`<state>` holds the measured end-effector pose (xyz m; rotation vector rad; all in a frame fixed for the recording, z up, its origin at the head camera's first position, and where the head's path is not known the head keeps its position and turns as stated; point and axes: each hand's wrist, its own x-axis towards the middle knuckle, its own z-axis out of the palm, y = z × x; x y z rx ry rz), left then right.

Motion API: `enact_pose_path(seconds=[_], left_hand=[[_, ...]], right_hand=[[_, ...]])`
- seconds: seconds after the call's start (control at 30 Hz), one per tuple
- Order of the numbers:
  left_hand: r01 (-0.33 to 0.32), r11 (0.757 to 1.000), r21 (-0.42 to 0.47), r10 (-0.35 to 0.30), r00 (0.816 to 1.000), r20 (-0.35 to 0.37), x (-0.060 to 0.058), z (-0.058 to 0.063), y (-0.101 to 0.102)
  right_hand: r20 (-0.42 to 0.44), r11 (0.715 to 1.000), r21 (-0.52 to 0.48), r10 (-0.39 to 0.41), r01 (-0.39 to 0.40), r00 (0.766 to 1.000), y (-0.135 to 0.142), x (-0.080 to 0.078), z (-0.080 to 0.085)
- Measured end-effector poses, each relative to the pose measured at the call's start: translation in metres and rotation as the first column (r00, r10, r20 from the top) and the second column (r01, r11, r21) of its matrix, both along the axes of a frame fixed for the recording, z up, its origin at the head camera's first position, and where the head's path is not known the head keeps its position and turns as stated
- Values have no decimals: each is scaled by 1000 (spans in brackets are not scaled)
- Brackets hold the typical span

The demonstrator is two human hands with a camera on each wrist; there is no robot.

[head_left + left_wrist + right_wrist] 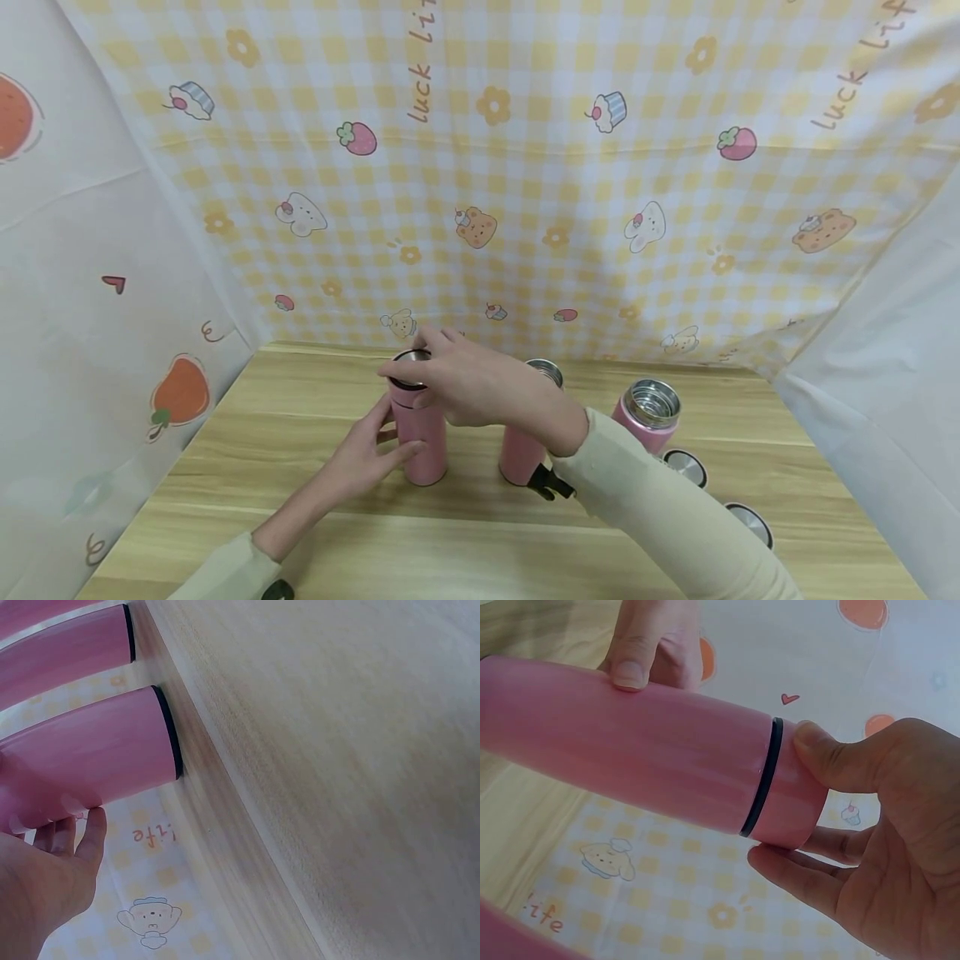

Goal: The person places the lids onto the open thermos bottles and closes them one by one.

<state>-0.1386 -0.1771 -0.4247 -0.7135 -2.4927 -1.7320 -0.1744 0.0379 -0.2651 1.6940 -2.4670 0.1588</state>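
On the left part of the wooden table (360, 542) stands a pink thermos (423, 454), upright. My left hand (360, 458) holds its body from the left side, thumb across the front. Over its top, my right hand (472, 379) grips the pink lid (791, 799) between thumb and fingers. A dark ring separates lid and body in the right wrist view, with the lid sitting in line on the body. In the left wrist view, fingers (91, 838) rest against the thermos wall near its black base.
Just right stands a second pink thermos (522, 454), its steel mouth bare, partly behind my right forearm. Farther right is a third open thermos (651, 408). Two lids, a nearer lid (748, 527) and a farther lid (686, 468), lie on the table. A checked cloth (525, 183) hangs behind.
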Motion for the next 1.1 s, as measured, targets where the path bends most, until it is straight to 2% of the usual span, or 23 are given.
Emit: enact_pose_path(seconds=[0.27,0.4,0.53,0.63,0.77,0.87,1.1], left_hand=[[5,1000,-3,-5,1000,-7,0,0,-1],[5,1000,-6,-5,1000,-11,0,0,-1],[5,1000,-10,-5,1000,-20,0,0,0],[5,1000,-11,-5,1000,-25,-1,0,0],[9,1000,-2,-9,1000,-23,-1,0,0],[15,1000,5,-15,1000,-22,-1,0,0],[8,1000,12,-8,1000,-11,-2,-1,0]], right_hand=[[-27,1000,-25,13,-13,1000,3,1,-3],[-24,993,-79,81,-82,996,5,-4,-6],[67,970,-160,195,-182,979,8,-11,-7],[150,961,-172,245,-218,958,10,-16,-6],[241,963,-146,256,-226,936,11,-20,-4],[275,962,-141,266,-235,924,10,-22,-4],[282,969,-119,244,-218,928,6,-22,-5]])
